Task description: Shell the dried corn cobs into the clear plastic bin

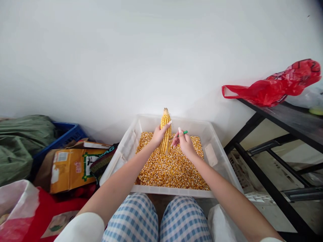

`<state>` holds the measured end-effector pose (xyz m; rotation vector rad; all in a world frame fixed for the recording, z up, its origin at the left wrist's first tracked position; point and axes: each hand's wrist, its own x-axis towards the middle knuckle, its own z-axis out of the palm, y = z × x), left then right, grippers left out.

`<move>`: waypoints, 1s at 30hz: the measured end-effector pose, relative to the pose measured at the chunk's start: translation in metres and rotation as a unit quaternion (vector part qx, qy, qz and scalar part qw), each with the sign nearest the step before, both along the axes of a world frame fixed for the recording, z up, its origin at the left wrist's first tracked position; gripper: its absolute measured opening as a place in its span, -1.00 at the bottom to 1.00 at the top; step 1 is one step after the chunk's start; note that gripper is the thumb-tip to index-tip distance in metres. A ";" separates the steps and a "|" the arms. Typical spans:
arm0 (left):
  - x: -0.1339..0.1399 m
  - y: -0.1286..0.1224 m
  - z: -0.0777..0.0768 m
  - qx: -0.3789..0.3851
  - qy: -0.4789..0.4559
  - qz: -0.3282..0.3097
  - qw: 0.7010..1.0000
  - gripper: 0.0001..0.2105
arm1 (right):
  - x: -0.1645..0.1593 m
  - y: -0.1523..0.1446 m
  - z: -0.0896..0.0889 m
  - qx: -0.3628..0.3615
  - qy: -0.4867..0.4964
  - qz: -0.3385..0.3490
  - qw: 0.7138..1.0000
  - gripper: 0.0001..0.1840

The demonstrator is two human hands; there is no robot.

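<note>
My left hand (158,134) is curled firmly round an ear of corn (165,137), thumb up along its side, and the ear stands nearly upright, its pale, ragged end pointing at the wall (151,57)! Rows of yellow kernels cover most of it, its lower end just over the heap. Across from it, my right hand (185,144) is closed round a slim tool with a green handle (185,132), the thin shaft angled towards the cob; whether its tip touches, I can't tell. Both hands are over a clear plastic tub (191,126), and what a bed of loose kernels (171,171) in there, gold and white, spread across the floor of it! My knees, in blue checked trousers (131,218), are right up by the near rim. Out left, an orange carton (72,168) sits near a blue crate (73,132); over right, a red plastic bag (277,85) slumps on a black rack (297,119).
</note>
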<state>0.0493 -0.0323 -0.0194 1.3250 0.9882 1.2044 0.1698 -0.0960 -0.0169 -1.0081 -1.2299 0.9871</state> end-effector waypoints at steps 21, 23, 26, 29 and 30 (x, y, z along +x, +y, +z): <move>0.000 -0.003 0.002 0.028 0.032 0.001 0.999 -0.53 | 0.004 0.006 -0.009 -0.091 0.051 0.017 0.994 -0.47; 0.000 -0.001 0.000 0.010 0.021 0.005 1.000 -0.51 | 0.004 0.006 -0.004 -0.055 0.072 -0.011 0.996 -0.46; 0.000 -0.001 -0.001 -0.010 0.002 -0.003 1.000 -0.50 | 0.003 0.006 -0.002 -0.030 0.083 -0.016 0.996 -0.46; 0.000 -0.001 0.000 -0.028 -0.027 -0.015 0.999 -0.51 | 0.001 0.006 -0.006 -0.033 0.058 0.017 0.998 -0.46; 0.000 0.000 0.000 -0.034 -0.037 -0.021 0.999 -0.51 | 0.001 0.005 -0.007 -0.031 0.048 0.026 0.998 -0.46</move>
